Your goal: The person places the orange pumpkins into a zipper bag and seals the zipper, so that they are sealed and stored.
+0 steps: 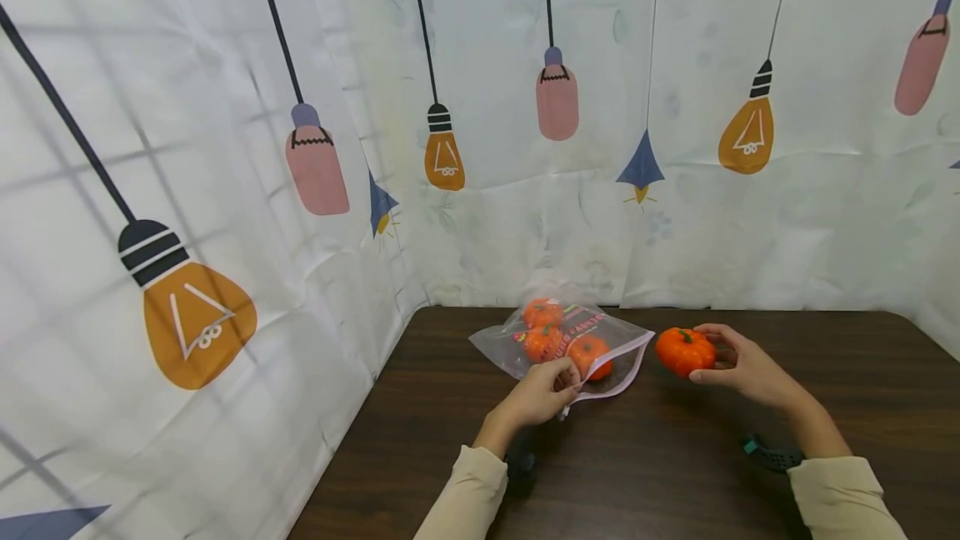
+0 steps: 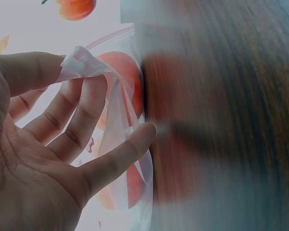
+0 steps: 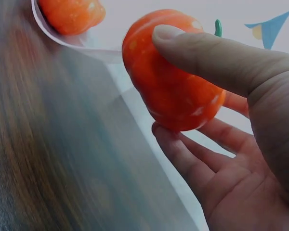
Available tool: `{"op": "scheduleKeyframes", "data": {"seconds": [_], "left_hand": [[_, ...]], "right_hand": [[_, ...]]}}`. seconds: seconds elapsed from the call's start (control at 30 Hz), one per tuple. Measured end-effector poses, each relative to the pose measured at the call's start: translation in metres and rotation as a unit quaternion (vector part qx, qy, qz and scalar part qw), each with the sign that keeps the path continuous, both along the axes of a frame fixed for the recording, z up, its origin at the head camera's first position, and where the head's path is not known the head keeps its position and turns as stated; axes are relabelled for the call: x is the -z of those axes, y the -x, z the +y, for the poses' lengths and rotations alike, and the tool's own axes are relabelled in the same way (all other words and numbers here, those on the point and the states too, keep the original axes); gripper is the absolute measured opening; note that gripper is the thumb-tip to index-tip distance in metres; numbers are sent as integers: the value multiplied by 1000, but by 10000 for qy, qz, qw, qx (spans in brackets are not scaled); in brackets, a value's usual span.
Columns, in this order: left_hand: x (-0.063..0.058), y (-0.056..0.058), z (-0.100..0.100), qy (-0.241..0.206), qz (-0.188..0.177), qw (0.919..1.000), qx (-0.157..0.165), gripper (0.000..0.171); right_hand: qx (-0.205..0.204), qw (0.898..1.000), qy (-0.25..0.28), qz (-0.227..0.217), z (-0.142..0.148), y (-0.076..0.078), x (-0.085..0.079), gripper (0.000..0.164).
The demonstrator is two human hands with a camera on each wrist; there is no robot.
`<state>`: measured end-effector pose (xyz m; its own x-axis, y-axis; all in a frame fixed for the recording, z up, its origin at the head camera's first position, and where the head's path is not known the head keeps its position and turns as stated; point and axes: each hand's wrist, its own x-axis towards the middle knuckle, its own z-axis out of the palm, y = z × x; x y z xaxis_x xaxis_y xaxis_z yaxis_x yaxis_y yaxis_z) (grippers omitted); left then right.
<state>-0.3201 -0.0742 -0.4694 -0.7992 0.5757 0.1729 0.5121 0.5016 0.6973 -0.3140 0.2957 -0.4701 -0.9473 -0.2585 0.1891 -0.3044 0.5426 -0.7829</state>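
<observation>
A transparent zip bag [image 1: 491, 346] with printed lettering lies on the table, several small orange pumpkins [image 1: 542, 342] inside it. At the bag's mouth my left hand [image 1: 534, 394] pinches the rim between thumb and fingers; the left wrist view shows the folded plastic [image 2: 82, 65] there, with the little finger stretched out below. To the right of the opening, my right hand [image 1: 753, 369] holds another ribbed orange pumpkin [image 1: 684, 351] with a green stem. Its thumb lies over the pumpkin [image 3: 171, 82] in the right wrist view, and the fingers support it from the other side.
The dark wood table [image 1: 637, 473] reaches back to a white curtain [image 1: 487, 248] printed with hanging lamps, which also runs along the left side. A dark strap [image 1: 772, 455] shows by the right wrist.
</observation>
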Motion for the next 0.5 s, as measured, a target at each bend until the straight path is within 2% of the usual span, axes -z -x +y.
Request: {"op": "scheduleKeyframes", "data": {"seconds": [0.27, 0.5], "left_hand": [[0, -1, 0, -58, 63, 10000, 2, 7], [1, -1, 0, -81, 72, 9999, -9, 7]], "right_hand": [[-527, 9985, 172, -28, -13, 2, -4, 72], [-1042, 9932, 380, -359, -27, 4, -1, 71]]}}
